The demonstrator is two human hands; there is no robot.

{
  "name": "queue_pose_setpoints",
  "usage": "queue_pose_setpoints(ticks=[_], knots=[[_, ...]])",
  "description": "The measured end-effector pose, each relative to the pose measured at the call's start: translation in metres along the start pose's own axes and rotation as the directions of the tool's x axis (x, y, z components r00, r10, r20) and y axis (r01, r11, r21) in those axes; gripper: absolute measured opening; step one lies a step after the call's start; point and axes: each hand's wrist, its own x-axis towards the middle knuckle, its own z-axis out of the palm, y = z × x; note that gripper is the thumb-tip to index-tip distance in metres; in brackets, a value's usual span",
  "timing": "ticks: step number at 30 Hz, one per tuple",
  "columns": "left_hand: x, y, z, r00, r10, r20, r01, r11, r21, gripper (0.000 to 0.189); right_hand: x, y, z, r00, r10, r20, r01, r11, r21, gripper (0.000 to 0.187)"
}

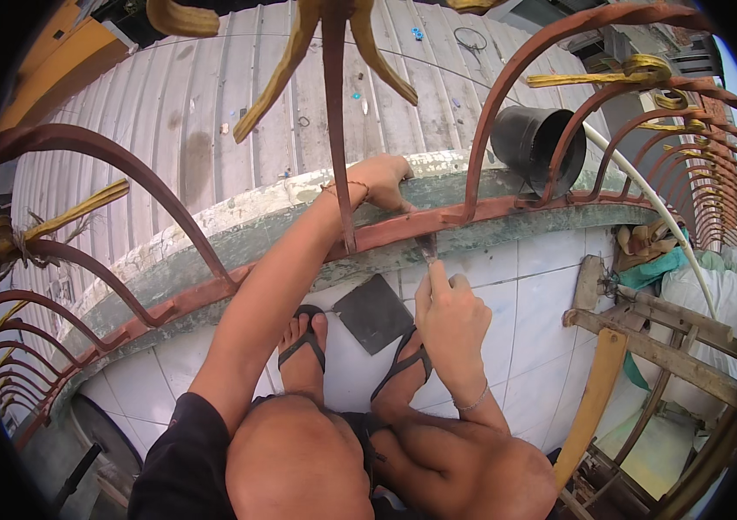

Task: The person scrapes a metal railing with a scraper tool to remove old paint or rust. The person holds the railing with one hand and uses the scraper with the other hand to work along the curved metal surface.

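My right hand [451, 318] grips a scraper [429, 248] by its handle, the blade up against the underside of the red-brown metal rail [401, 226]. Through the railing reaches my left arm, and my left hand [381, 184] rests on the far side of the rail, over the weathered green and white ledge [245, 227]. Its fingertips are partly hidden, and I cannot tell whether it holds anything. A dark square sheet [373, 314] lies on the white tiled floor between my sandalled feet.
Curved bars [488, 117] with yellow scrolls rise around me. A black cylindrical container [540, 149] leans by the railing at the right. Beyond lies a corrugated roof [212, 97] with small debris. Wooden frames [661, 344] and white bags [706, 292] stand at the right, a round dark object [105, 432] at lower left.
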Motion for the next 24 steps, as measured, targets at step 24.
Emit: queue_pose_setpoints(ticks=[24], knots=[[0.006,-0.006,0.009,0.993,0.036,-0.114,-0.04,0.999,-0.03,0.062,0.01,0.003,0.001,0.999,0.015,-0.03,-0.014,0.999,0.036,0.024]])
